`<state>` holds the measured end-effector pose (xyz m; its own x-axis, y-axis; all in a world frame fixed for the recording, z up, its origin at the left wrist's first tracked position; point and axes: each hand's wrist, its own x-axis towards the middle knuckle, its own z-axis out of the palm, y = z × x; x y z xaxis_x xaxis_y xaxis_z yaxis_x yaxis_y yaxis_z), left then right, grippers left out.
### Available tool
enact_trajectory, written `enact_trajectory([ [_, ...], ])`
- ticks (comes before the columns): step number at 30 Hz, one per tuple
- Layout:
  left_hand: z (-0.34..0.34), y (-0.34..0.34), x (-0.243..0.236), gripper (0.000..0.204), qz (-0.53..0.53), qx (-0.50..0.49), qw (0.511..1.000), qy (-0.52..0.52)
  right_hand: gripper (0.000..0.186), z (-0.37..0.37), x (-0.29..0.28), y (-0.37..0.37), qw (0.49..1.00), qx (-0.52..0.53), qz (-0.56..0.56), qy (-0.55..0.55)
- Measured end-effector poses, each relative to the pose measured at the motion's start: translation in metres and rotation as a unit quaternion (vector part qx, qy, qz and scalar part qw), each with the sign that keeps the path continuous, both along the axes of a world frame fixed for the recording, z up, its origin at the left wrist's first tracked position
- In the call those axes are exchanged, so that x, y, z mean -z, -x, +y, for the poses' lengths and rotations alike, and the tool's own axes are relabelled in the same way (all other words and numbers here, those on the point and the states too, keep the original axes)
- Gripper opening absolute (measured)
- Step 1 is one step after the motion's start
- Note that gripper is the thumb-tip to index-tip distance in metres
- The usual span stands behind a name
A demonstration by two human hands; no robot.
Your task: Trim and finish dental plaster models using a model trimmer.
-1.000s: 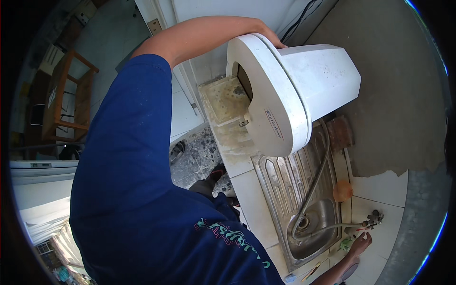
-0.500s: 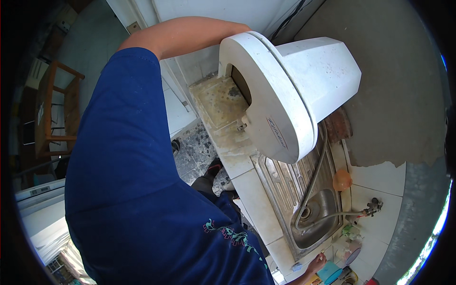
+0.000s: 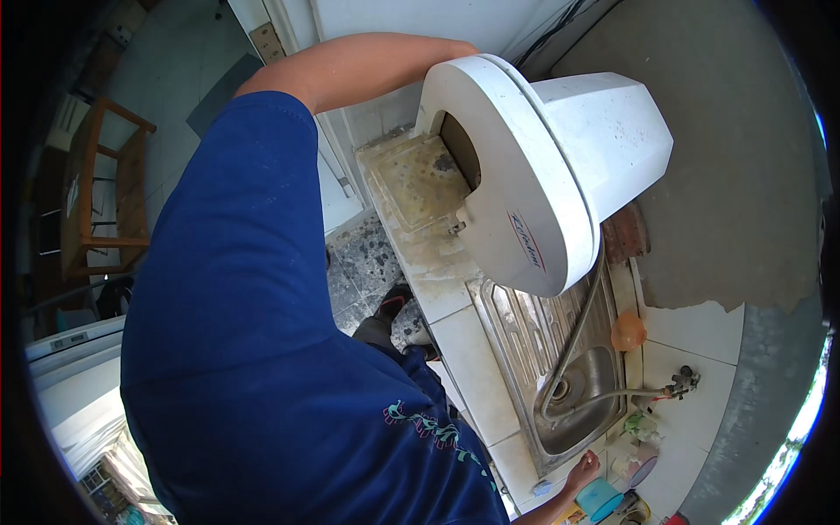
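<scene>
A white machine (image 3: 534,184) with a rounded front cover, a dark opening and a boxy rear housing stands on the tiled counter (image 3: 464,337). My left forearm (image 3: 376,66) reaches over to its far upper edge. The left hand's fingers are hidden behind the machine. A small metal fitting (image 3: 457,227) shows beneath the opening. At the lower right, my right hand (image 3: 582,472) is curled above the counter, close to a light blue cup (image 3: 599,499). Its fingers are pressed together, perhaps around something too small to make out.
A steel sink (image 3: 535,416) with a ribbed drainboard adjoins the machine. A grey hose (image 3: 570,354) runs into its basin. Along the wall are a tap (image 3: 684,381), an orange round object (image 3: 628,332) and a brick (image 3: 626,234). A wooden frame (image 3: 118,184) stands far left.
The view has shifted slightly, so the machine sits a little further right in it. My left arm keeps its reach to the machine. The right hand stays near the blue cup, with its fingers more curled.
</scene>
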<state>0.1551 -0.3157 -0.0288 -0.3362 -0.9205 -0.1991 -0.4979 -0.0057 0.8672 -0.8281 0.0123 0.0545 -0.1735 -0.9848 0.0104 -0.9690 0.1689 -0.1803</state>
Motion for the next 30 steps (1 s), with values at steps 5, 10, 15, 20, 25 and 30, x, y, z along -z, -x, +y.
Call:
enact_trajectory([
  [5,-0.021,-0.023,0.008,0.046,-0.006,-0.030,0.999,0.010,0.017,-0.016,0.009,0.006,0.999,-0.031,-0.016,0.008],
  [10,-0.032,-0.032,0.018,0.046,-0.010,-0.049,0.998,0.028,0.016,-0.025,0.005,0.002,0.999,-0.034,-0.026,0.008],
  [15,-0.034,-0.022,0.009,0.047,-0.020,-0.070,0.996,0.057,0.017,-0.030,0.000,-0.016,0.999,-0.045,-0.022,-0.005],
  [20,-0.013,-0.016,0.000,0.047,-0.033,-0.077,0.992,0.095,0.016,-0.031,0.005,-0.009,0.997,-0.048,-0.058,-0.003],
  [25,0.016,0.003,-0.052,0.047,-0.042,-0.078,0.990,0.112,0.015,-0.010,0.016,0.011,0.996,-0.032,-0.076,-0.024],
  [30,0.214,0.090,-0.141,0.048,0.228,-0.328,0.909,0.116,0.016,0.013,0.028,0.011,0.992,0.010,-0.125,-0.028],
])
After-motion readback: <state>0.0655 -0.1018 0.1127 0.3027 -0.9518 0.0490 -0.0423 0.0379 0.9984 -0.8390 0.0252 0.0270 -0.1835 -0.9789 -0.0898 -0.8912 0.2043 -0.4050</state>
